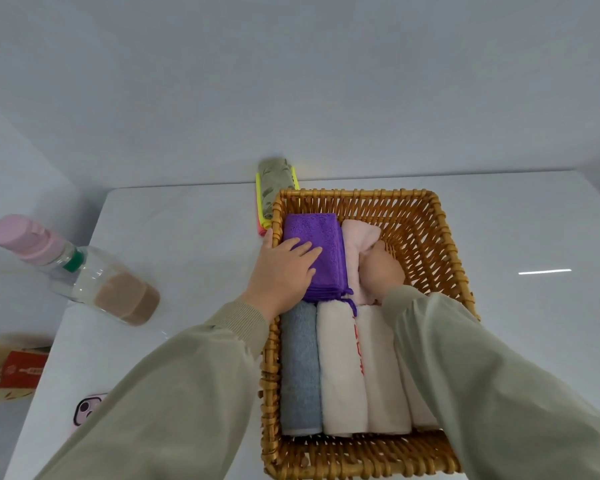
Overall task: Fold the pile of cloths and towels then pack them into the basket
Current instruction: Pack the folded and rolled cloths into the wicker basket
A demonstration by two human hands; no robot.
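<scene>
Flat and unclenched, the left hand [284, 268] was laid on the folded purple cloth [321, 233], fingers straight, nothing being held — the cloth was merely pressed down in the far left corner of the basket [413, 220]. The right hand [381, 271] was sunk knuckles-up into the pink cloth [357, 233] just beside the purple one, toward the basket's middle; its fingers were hidden, so whether the cloth was pinched or only pushed could not be told. Along the basket's near half a blue towel [300, 368] and white towels [340, 368] were packed, long axes running near to far. One rolled green cloth [274, 185] was seen outside, just beyond the basket's far left corner, its long axis likewise near to far — the left hand was judged the nearer to it.
</scene>
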